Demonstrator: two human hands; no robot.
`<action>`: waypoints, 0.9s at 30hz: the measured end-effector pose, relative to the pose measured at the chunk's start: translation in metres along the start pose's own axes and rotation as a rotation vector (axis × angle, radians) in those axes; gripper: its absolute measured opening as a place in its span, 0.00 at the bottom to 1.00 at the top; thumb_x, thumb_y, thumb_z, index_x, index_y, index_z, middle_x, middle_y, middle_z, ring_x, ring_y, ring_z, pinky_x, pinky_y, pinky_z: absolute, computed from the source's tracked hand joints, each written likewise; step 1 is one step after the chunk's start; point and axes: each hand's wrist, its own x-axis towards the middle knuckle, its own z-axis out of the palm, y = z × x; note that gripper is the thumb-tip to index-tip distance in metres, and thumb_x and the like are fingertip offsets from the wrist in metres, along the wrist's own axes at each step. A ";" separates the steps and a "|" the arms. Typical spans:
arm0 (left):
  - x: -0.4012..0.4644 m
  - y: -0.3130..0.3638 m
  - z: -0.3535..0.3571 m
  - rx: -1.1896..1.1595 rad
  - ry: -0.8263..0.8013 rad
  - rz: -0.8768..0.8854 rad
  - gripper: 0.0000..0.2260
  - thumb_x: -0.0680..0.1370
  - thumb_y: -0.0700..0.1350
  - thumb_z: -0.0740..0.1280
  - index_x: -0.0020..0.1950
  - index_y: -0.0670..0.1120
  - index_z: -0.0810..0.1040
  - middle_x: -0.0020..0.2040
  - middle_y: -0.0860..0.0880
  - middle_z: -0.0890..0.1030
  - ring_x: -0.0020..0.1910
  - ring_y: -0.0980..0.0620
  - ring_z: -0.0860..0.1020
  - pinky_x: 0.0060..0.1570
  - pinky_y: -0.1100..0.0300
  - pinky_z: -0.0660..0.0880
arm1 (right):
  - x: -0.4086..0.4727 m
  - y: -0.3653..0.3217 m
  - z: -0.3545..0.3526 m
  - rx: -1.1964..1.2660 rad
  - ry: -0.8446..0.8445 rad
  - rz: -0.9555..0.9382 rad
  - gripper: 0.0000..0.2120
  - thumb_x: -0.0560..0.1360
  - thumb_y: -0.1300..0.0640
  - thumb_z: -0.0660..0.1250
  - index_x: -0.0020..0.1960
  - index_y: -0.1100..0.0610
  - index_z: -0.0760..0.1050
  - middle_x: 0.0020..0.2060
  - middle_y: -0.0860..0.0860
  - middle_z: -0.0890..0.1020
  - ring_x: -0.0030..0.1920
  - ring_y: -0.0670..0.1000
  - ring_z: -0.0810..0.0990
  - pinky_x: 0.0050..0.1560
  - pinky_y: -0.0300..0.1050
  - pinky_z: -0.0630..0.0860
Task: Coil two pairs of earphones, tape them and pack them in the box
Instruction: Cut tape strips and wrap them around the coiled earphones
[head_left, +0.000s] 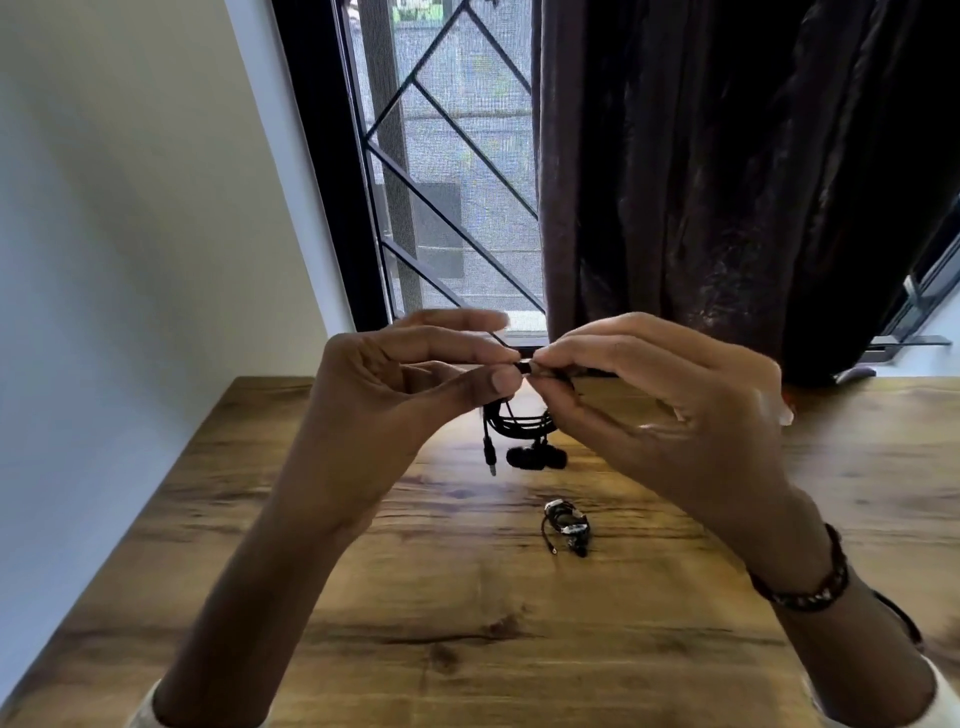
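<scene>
Two hands, left hand (415, 374) and right hand (654, 395), pinch top of black coiled earphones (519, 423) above table (363, 597); taped coil (566, 525) lies below; advice: keep loops tight, press tape flat

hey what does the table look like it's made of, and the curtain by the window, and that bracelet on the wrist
The table looks like wood or a wood-look laminate: brown streaky grain, a knot, a soft sheen. The curtain seems a dark, velvety fabric, with shiny highlights along its folds. The bracelet on the right wrist looks like dark beads, possibly wood or stone; too small to tell.
</scene>
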 end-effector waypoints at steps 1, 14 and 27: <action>0.000 -0.001 0.000 0.027 -0.001 0.009 0.10 0.61 0.43 0.80 0.40 0.48 0.86 0.48 0.48 0.85 0.48 0.50 0.83 0.47 0.59 0.79 | -0.001 0.000 0.000 -0.039 0.011 -0.026 0.03 0.72 0.64 0.75 0.44 0.64 0.84 0.40 0.53 0.85 0.41 0.45 0.82 0.46 0.33 0.78; -0.016 0.005 0.008 0.036 -0.010 -0.099 0.12 0.60 0.47 0.76 0.42 0.50 0.85 0.40 0.50 0.86 0.35 0.51 0.83 0.42 0.60 0.80 | -0.020 0.003 0.001 -0.382 0.108 -0.391 0.03 0.69 0.67 0.76 0.42 0.66 0.84 0.38 0.58 0.85 0.38 0.54 0.83 0.47 0.40 0.78; -0.018 0.000 0.007 0.007 -0.096 -0.053 0.08 0.63 0.40 0.76 0.41 0.45 0.85 0.37 0.50 0.85 0.34 0.55 0.83 0.37 0.66 0.77 | -0.027 0.003 0.012 -0.325 0.172 -0.268 0.10 0.71 0.62 0.75 0.46 0.62 0.74 0.37 0.56 0.85 0.39 0.48 0.79 0.47 0.33 0.71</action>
